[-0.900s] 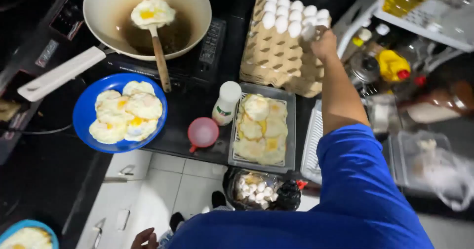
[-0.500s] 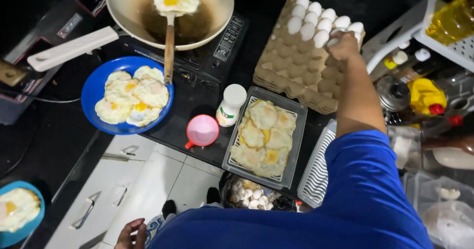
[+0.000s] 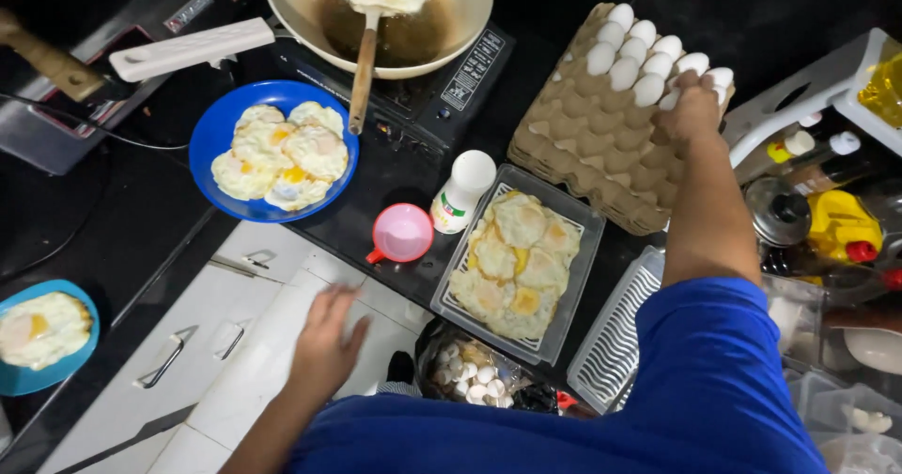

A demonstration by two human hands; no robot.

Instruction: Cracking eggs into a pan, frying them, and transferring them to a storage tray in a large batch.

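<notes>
At the far right of the black desk (image 3: 169, 211), the right hand (image 3: 691, 108) rests on the top of a stack of cardboard trays (image 3: 601, 145), its fingers curled over the white eggs (image 3: 648, 56) at the stack's near corner; whether its grip is closed on one egg cannot be told, as the fingertips are hidden. The stack sits tilted, its lower edge just beside a clear rectangular tray (image 3: 573, 277) of fried eggs, which reaches the desk's front edge. A white bottle (image 3: 462, 192) and a pink cup (image 3: 402, 234) stand close together between that tray and a blue plate (image 3: 211, 155) of fried eggs. Behind them a cooker (image 3: 451, 89) carries a pan (image 3: 470, 14) with one egg on a wooden spatula (image 3: 363, 70), whose handle hangs over the plate. The pan's white handle (image 3: 188, 49) juts left.

The left hand (image 3: 324, 342) hangs released, fingers spread, in front of the desk edge over white drawers (image 3: 188, 361), touching nothing. The open room lies there and on the bare desk left of the plate. A second blue plate (image 3: 47, 338) sits at the left frame edge. To the right, bottles (image 3: 836, 220) and a white rack (image 3: 611, 342) crowd the arm's side.
</notes>
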